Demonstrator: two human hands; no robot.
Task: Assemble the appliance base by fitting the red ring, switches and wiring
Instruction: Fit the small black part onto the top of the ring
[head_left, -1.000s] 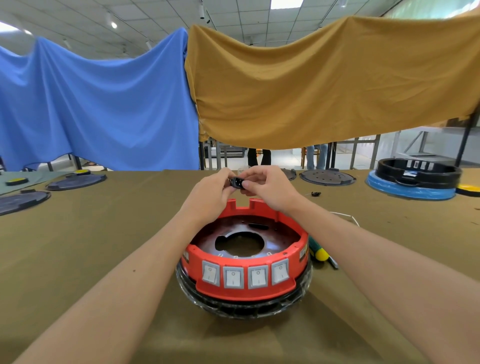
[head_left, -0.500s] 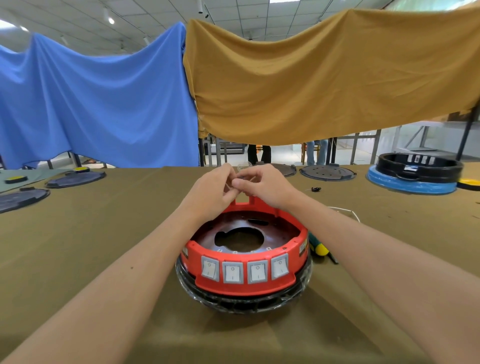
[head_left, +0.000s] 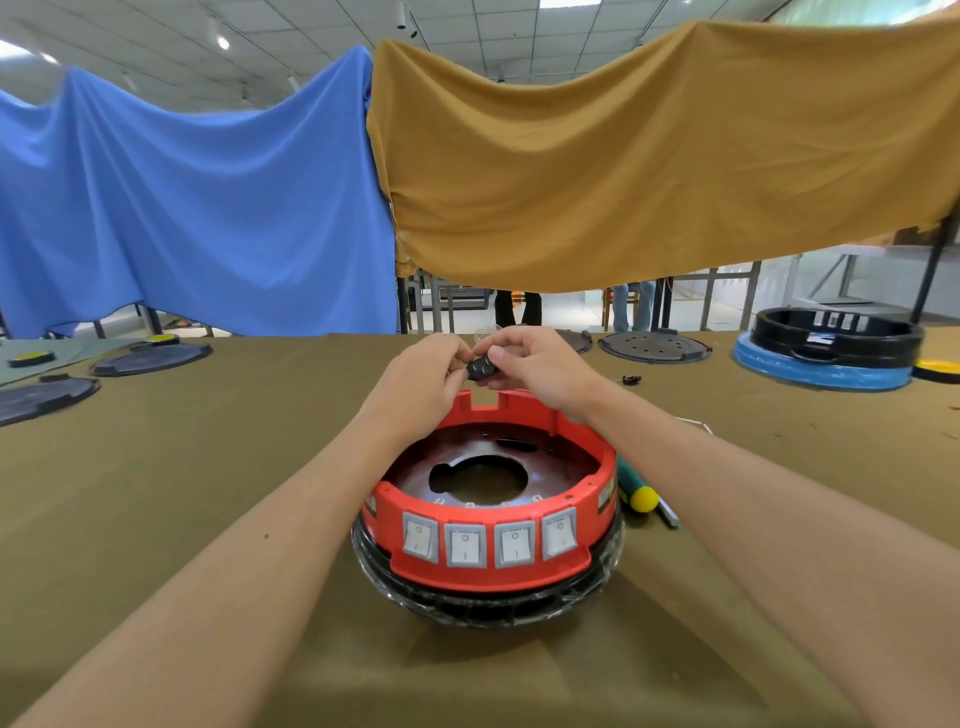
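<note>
Item one, the red ring: we find it seated on a black base wrapped in clear film, which rests on the olive-covered table. All places below are given from this ring.

Switches: four grey rocker switches, side by side in the ring's near wall, facing us.

Inner plate: dark brown, lying inside the ring, with a large irregular hole at its middle.

Notch: a rectangular cut in the ring's far rim.

Small black part: held in the air just above and beyond that notch, clear of the rim. We cannot tell what kind of part it is.

Left hand: above the ring's far-left rim, fingers curled, pinching the left side of the black part.

Right hand: above the ring's far-right rim, thumb and fingers curled round the right side of the same part.

Screwdriver: green handle with a yellow end, lying on the table just right of the ring.

White wire: thin, on the table to the right of the ring and farther off.

Black housing on a blue ring: far right of the red ring, well apart.

Dark round plates: far left of the ring; another perforated plate beyond it to the right.

Blue cloth and mustard cloth: hung behind the table, beyond the ring.
</note>
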